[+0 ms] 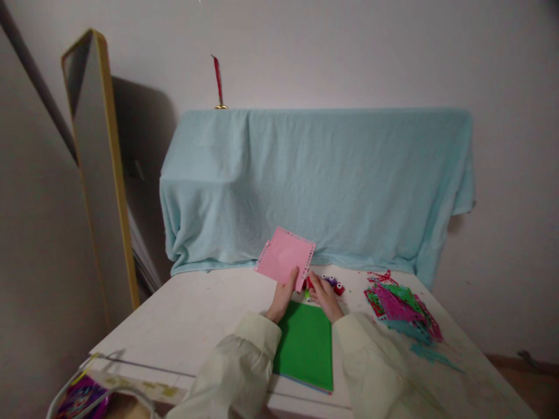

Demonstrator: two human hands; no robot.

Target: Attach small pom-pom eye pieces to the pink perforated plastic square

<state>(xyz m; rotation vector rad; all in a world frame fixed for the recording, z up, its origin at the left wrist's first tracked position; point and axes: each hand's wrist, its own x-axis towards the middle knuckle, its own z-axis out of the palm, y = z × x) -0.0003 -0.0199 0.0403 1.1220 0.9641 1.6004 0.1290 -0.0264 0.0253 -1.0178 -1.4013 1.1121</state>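
My left hand (285, 295) pinches a pink sheet of paper (286, 256) by its lower edge, tilted above the table. Rows of small punched holes run along several of its edges. My right hand (324, 297) is closed around a small red paper punch (310, 282), close beside the paper's lower right corner; whether the two touch I cannot tell. Below both hands lies a stack of coloured paper with a green sheet (304, 346) on top. Just behind my right hand sit several small punches (334, 283), red and purple with white eye-like spots, partly hidden.
On the right lies a heap of punched paper (402, 308) in magenta, green, red and teal. A light blue cloth (327, 186) drapes over something at the back of the white table (209, 314). A mirror (94, 157) leans at left; a basket (82, 396) stands at front left.
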